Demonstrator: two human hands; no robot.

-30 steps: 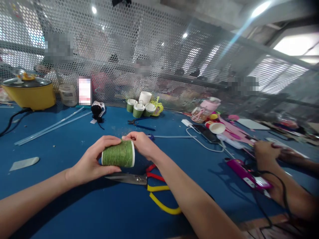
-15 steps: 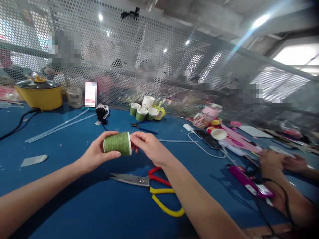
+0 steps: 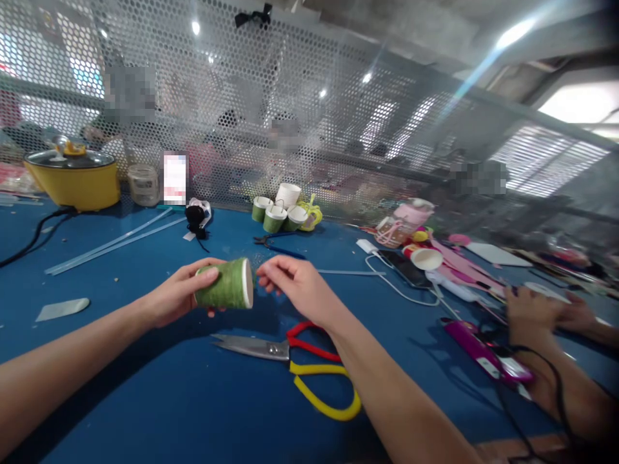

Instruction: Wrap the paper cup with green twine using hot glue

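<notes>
A paper cup wrapped in green yarn point(image 3: 223, 285) lies sideways in my left hand point(image 3: 181, 290), its pale rim turned to the right. My left thumb presses on the top of the wrapping, with fingertips showing underneath. Just right of the rim, my right hand point(image 3: 294, 283) has its fingers curled in a pinch, apart from the cup. What they hold, perhaps a yarn end, is too fine to tell. Below the hands lie large scissors point(image 3: 271, 348) with one red and one yellow handle, partly behind my right forearm.
Several small green-wrapped cups point(image 3: 275, 219) stand at the back beside yellow-green yarn point(image 3: 312, 214) and pliers point(image 3: 278, 246). At left are a yellow electric pot point(image 3: 72, 183), a jar point(image 3: 144, 185) and clear strips point(image 3: 113, 241). A co-worker's hands point(image 3: 536, 309) are at right, near a purple device point(image 3: 486, 351).
The cup has rolled in my left hand, whose thumb has moved from below to the top. My right fingers have drawn slightly away from the rim.
</notes>
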